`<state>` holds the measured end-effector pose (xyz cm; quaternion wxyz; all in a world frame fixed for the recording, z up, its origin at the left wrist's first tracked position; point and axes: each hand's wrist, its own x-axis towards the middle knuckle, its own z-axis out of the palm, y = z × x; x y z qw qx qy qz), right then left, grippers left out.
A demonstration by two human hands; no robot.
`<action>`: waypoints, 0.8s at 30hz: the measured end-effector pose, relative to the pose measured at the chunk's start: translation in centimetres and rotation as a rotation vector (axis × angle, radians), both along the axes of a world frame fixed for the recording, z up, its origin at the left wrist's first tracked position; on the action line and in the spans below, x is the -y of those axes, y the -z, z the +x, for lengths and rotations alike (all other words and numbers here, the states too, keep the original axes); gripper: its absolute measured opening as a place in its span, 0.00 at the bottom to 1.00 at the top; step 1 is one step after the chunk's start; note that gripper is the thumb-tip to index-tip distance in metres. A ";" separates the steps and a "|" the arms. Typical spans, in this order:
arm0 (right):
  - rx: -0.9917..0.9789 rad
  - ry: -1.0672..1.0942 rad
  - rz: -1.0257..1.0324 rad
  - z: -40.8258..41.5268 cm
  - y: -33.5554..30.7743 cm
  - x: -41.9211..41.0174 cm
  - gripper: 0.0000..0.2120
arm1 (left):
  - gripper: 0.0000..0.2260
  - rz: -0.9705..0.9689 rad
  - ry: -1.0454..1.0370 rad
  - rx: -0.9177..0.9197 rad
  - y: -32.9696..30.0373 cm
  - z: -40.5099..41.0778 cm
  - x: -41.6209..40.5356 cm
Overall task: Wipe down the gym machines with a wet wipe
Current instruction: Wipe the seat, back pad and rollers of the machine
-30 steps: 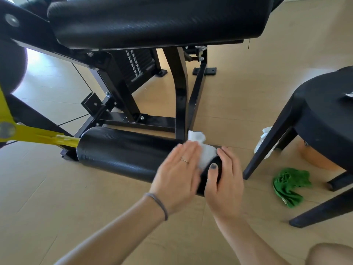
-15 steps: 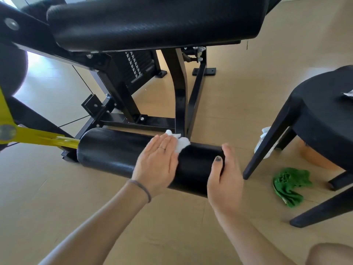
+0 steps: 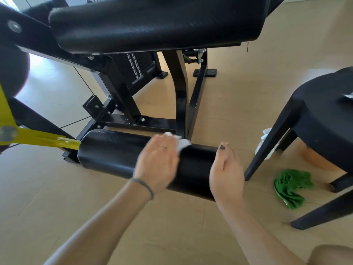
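Note:
A black padded roller (image 3: 108,152) lies low across the middle, fixed to a yellow arm (image 3: 38,139) of the gym machine. My left hand (image 3: 156,161) presses a white wet wipe (image 3: 181,143) flat against the roller's top, and only the wipe's far edge shows past my fingers. My right hand (image 3: 226,173) cups the roller's right end, thumb on top. The machine's big black seat pad (image 3: 156,23) hangs above.
A black plastic stool (image 3: 322,119) stands at the right, with a crumpled green cloth (image 3: 290,186) on the floor under it and a white bottle (image 3: 266,144) behind its leg. The black steel frame (image 3: 181,96) and a weight stack (image 3: 139,67) sit behind the roller.
My left hand slid the wipe leftward along the roller, away from the right end, then stayed near the middle. My right hand kept hold of the roller's right end.

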<state>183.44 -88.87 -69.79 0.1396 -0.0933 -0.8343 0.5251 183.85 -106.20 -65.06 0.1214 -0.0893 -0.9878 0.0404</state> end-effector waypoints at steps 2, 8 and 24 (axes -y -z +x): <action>-0.108 -0.007 0.030 1.6 0.7 0.1 0.29 | 0.25 -0.005 0.168 0.061 0.4 1.2 -4.2; -0.122 0.001 0.041 2.3 0.3 -0.1 0.26 | 0.21 -0.124 0.100 0.124 -0.9 -1.1 3.4; -0.101 0.000 0.084 0.9 0.1 0.2 0.31 | 0.21 -0.086 0.226 0.118 -0.1 -0.7 -0.8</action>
